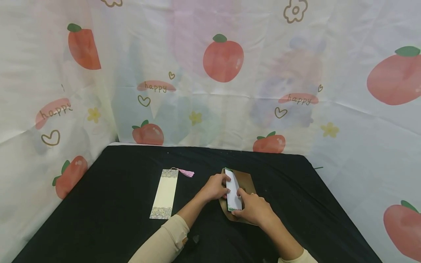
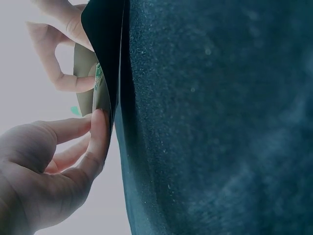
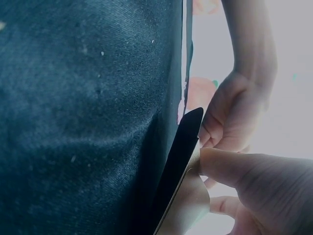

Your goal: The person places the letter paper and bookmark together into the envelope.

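Observation:
A white folded card with green-patterned edges lies over a brown paper envelope on the black cloth. My left hand grips the card's left edge, thumb and fingers bent around it. From the lower right, my right hand pinches the card between thumb and forefinger. The left wrist view shows the left hand with fingertips at the card's edge, beside the dark underside of the envelope. In the right wrist view the right hand has its thumb against the pale paper; some fingertips are hidden.
A cream bookmark with patterned ends lies left of the hands, its pink tassel at the top. The black cloth covers the table. Printed white curtains stand behind and at both sides.

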`<state>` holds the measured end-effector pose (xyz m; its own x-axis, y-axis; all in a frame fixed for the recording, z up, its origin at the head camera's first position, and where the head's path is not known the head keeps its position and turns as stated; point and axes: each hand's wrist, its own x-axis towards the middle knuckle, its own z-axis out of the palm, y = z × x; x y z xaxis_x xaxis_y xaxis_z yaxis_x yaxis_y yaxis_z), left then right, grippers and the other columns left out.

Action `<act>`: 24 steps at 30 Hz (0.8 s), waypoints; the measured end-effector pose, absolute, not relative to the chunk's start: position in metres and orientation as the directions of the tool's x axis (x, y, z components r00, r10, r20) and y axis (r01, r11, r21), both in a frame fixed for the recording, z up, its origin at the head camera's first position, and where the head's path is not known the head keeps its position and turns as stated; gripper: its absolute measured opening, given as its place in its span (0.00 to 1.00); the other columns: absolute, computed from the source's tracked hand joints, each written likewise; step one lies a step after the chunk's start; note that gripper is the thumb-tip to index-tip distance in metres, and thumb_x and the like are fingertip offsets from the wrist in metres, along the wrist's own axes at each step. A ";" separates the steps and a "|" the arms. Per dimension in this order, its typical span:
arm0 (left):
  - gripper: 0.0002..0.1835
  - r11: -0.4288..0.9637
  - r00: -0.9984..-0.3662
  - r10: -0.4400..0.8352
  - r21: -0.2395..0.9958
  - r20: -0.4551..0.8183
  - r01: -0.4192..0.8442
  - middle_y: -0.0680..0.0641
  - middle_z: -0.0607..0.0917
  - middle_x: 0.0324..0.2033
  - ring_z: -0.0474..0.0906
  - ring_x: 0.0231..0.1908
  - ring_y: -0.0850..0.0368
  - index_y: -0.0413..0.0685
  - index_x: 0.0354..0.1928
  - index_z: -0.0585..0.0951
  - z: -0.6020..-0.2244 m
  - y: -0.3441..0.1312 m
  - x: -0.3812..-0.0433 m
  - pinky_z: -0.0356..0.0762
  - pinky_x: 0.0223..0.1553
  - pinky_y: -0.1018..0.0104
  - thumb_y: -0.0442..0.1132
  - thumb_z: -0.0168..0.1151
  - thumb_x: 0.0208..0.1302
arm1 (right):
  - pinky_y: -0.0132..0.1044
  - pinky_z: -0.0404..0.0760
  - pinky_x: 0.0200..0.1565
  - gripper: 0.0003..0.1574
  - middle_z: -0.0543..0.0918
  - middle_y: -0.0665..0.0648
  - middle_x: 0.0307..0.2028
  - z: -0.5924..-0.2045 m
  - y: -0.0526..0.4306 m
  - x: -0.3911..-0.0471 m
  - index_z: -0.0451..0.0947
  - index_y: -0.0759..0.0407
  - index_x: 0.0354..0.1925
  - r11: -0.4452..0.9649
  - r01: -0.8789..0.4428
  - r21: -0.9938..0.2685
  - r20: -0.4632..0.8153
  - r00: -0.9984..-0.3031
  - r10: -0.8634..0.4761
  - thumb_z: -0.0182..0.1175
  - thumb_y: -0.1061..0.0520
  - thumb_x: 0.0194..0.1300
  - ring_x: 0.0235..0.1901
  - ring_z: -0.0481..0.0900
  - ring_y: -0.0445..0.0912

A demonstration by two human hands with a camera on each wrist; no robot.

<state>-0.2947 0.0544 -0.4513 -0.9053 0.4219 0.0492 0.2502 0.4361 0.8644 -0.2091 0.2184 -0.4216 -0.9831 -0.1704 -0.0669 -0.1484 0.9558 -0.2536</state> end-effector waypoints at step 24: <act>0.18 0.481 -0.911 0.410 0.837 0.050 0.262 0.44 0.85 0.36 0.81 0.20 0.59 0.32 0.56 0.82 -0.451 0.055 -0.297 0.79 0.22 0.70 0.23 0.68 0.64 | 0.48 0.74 0.26 0.45 0.77 0.57 0.33 -0.420 0.216 -0.209 0.73 0.55 0.65 0.959 -0.144 -0.242 -0.075 -0.983 -0.167 0.79 0.41 0.55 0.30 0.75 0.51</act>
